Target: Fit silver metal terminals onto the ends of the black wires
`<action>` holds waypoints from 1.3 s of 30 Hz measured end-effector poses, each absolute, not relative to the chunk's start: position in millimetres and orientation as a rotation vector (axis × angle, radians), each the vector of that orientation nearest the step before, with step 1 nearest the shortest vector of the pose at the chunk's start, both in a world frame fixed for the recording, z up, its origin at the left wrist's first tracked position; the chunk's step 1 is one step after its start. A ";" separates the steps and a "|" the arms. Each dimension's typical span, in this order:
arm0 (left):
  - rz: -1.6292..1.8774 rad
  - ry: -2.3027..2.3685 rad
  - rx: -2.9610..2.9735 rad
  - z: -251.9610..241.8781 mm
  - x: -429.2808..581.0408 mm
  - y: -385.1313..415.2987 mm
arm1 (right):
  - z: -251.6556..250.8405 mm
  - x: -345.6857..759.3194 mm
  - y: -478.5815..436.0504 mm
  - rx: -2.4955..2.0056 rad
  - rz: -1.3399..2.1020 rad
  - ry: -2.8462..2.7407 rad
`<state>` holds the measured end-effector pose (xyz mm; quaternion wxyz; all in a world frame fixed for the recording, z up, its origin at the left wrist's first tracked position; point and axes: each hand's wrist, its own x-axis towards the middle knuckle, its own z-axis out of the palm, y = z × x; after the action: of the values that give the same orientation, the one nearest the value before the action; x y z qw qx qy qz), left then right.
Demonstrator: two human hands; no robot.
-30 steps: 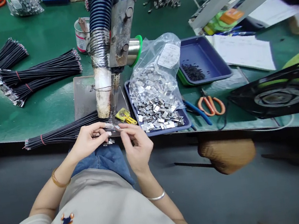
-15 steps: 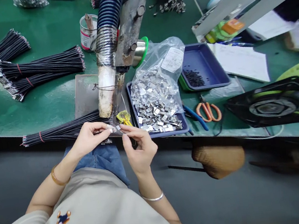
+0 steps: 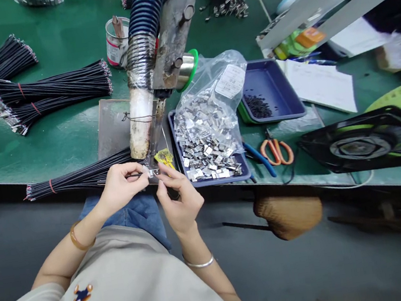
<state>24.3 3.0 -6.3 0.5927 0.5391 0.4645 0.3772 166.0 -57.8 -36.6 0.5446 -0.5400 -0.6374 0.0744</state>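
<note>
My left hand (image 3: 124, 184) is closed in a pinch on a small silvery metal connector (image 3: 154, 172) at the bench edge. Fingers bent, my right hand (image 3: 180, 197) is closed at the connector's other side; what sits between its fingertips is too small to make out. Just above them stands the fume hose nozzle (image 3: 140, 124) beside a metal fixture (image 3: 171, 44) pointing down at the work. Behind my left hand lies a bundle of black cables (image 3: 80, 177). Right of my fingers, a blue tray (image 3: 223, 180) bears a bag of loose metal connectors (image 3: 208, 154).
Tied cable bundles (image 3: 55, 86) lie at left. To the right are a second blue tray (image 3: 284, 92) with small black parts, blue-handled pliers (image 3: 262, 159), orange-handled scissors (image 3: 277, 153) and a black fan (image 3: 365, 143). A wooden stool (image 3: 289, 215) stands below the bench edge.
My right hand has shifted slightly left and down, and its fingertips are closer to the left hand's. The whole view has drifted a little; the bench items stay in place.
</note>
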 end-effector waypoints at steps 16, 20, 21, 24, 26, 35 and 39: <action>0.996 1.164 1.274 -6.3 29.8 1.2 | -24.2 168.2 -49.8 -1.293 0.286 -1.544; 0.978 1.156 1.249 -5.7 30.1 0.2 | -23.6 170.9 -49.6 -1.296 0.254 -1.573; 0.961 1.153 1.247 -5.5 30.3 -0.3 | -23.7 171.7 -49.5 -1.299 0.249 -1.571; 0.931 1.164 1.256 -5.2 31.3 -1.7 | -23.3 172.6 -48.0 -1.307 0.235 -1.568; 0.946 1.182 1.270 -5.0 31.5 -2.3 | -21.9 172.1 -46.6 -1.307 0.222 -1.574; 0.908 1.194 1.336 -6.8 29.4 -5.7 | -22.3 171.9 -48.1 -1.299 0.197 -1.584; 0.912 1.225 1.351 -8.0 30.7 -7.5 | -22.6 171.6 -45.7 -1.322 0.164 -1.611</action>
<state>30.7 -7.5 -8.0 0.5237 0.5646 0.5117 0.3810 171.6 -45.7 -22.6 0.5018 -0.5470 -0.6666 0.0678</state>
